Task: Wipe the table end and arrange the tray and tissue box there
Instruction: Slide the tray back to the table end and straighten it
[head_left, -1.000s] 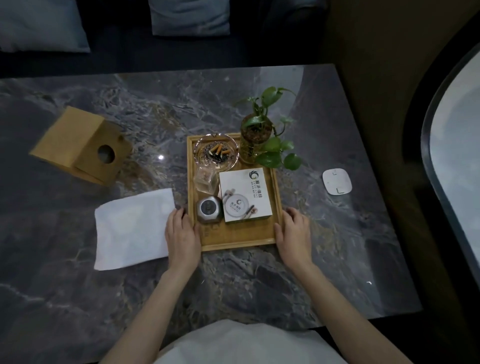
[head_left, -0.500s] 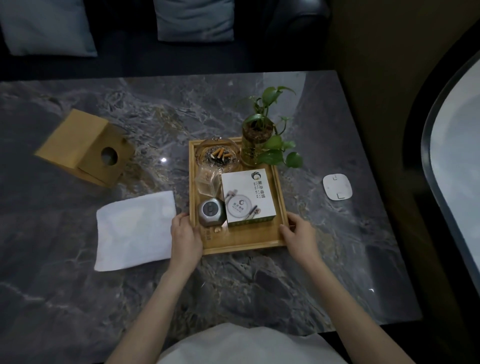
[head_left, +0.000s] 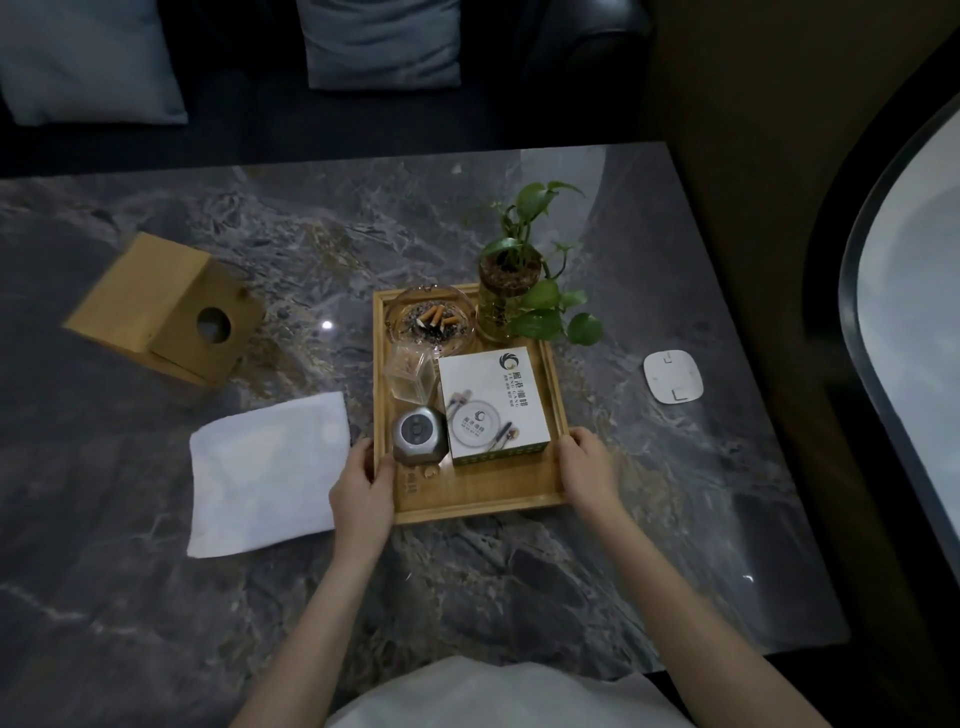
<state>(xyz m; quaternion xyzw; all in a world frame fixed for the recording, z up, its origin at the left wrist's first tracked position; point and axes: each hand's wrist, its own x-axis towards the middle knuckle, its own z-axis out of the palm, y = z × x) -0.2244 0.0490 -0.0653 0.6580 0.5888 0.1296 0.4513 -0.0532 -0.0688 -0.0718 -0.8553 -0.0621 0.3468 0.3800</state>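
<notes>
**Tray slid toward the tabletop's right end, both hands on it**

Since 1 s ago the tray (head_left: 470, 491) has shifted a bit right and away from the person, w/ both hands riding along on its near corners. Left hand (head_left: 362, 491) now curls over the tray's near-left rim, thumb inside by the small grey round gadget (head_left: 420, 434); grip is clenched on the tray. Right hand (head_left: 587, 467) wraps the near-right rim, fingers over the edge; grip also clenched on the tray.

Tray sits flat on the grey marble tabletop (head_left: 519, 582). On it: glass ashtray (head_left: 430, 319) w/ butts at the far-left corner, potted plant (head_left: 511, 291) at the far-right corner, clear glass (head_left: 408, 376) just nearer than the ashtray, white printed box (head_left: 493, 408) right of the glass and gadget.

White cloth (head_left: 265, 473) lies flat just left of the tray, touching or nearly touching the left hand; can't tell which. Wooden tissue box (head_left: 163, 309) lies tipped on its side well left of the tray and farther away, round hole facing the camera. Small white square pad (head_left: 674, 376) lies right of the tray, apart from it.
</notes>
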